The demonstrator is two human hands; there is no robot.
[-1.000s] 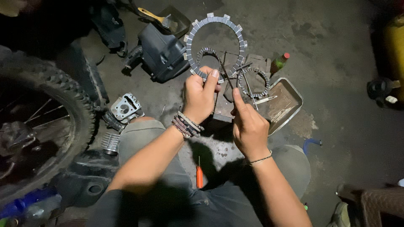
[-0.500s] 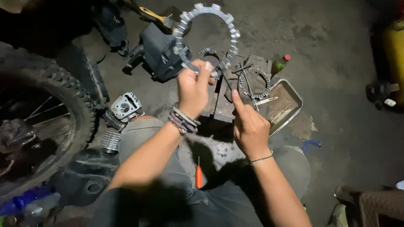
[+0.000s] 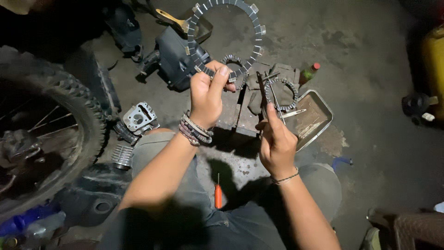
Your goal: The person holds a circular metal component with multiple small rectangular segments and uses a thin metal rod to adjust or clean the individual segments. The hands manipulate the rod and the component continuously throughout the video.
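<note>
There is one view only, from a camera on the person's head, and it looks steeply down over the knees to the dark concrete floor (image 3: 370, 55). It is close: the forearms enter from the bottom edge, and the left hand (image 3: 206, 95) and right hand (image 3: 276, 144) are near the middle. A motorcycle wheel (image 3: 69, 106) fills the left edge.

A small green bottle with a red cap (image 3: 309, 72) lies on the floor (image 3: 370, 55), just beyond the metal tray (image 3: 319, 115). No labels, signs or screens show.
</note>
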